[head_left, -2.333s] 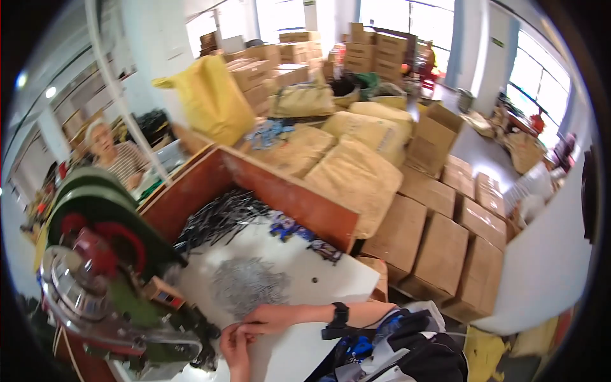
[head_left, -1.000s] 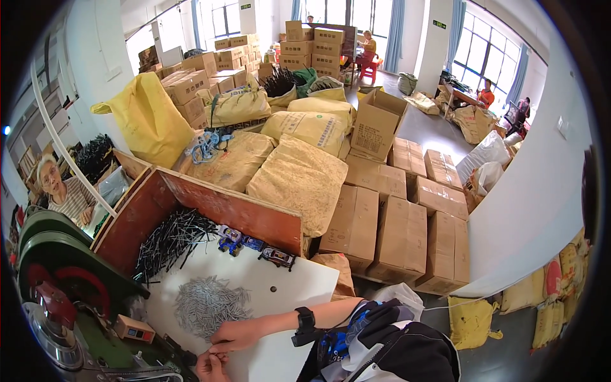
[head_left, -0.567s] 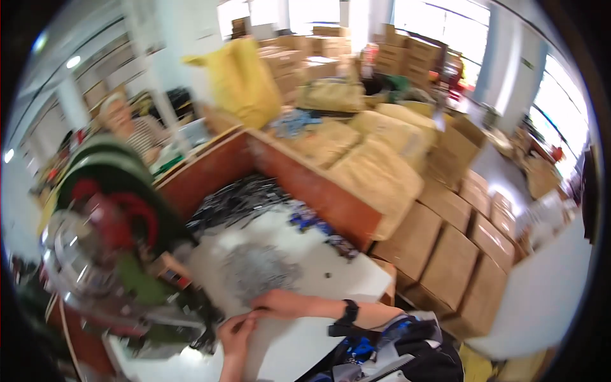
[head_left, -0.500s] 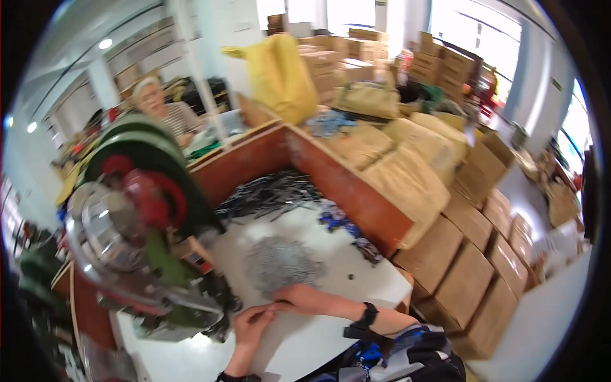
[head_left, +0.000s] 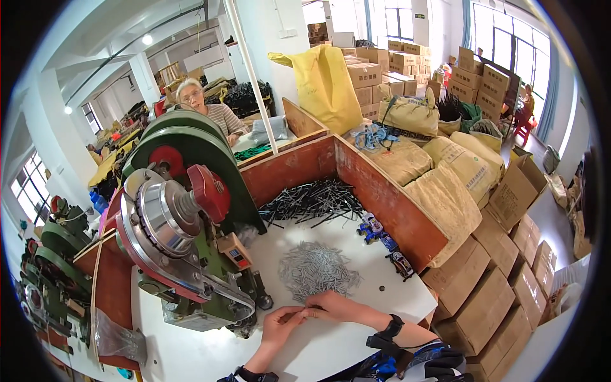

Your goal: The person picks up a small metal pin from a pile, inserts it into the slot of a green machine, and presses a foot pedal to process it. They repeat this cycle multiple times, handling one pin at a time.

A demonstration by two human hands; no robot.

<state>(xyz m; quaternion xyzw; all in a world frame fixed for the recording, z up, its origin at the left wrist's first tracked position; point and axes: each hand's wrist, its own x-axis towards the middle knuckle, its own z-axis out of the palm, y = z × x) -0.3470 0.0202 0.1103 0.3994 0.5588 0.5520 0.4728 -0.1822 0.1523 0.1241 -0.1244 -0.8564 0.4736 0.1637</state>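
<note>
My left hand [head_left: 279,327] and my right hand [head_left: 337,307] meet fingertip to fingertip above the white tabletop [head_left: 305,356]. Both are closed in a pinch; whatever they hold is too small or hidden to make out. Just beyond the fingers lies a loose pile of thin grey metal pins [head_left: 318,270]. Farther back, a heap of black strips [head_left: 315,200] rests against the reddish-brown wooden wall [head_left: 388,197]. Left of my hands stands a green press-like machine [head_left: 168,223] with a silver wheel and a red part.
Blue toy cars [head_left: 370,228] line the right wall. A small box with a display [head_left: 234,251] is fixed beside the machine. Cardboard boxes [head_left: 477,305] and stuffed sacks [head_left: 445,197] crowd the right. Behind the machine sits another person [head_left: 219,118]. A plastic bag [head_left: 118,337] hangs at left.
The whole view has shifted, so the scene sits farther right and is sharper. My hands remain together near the pin pile, with little visible movement relative to the table.
</note>
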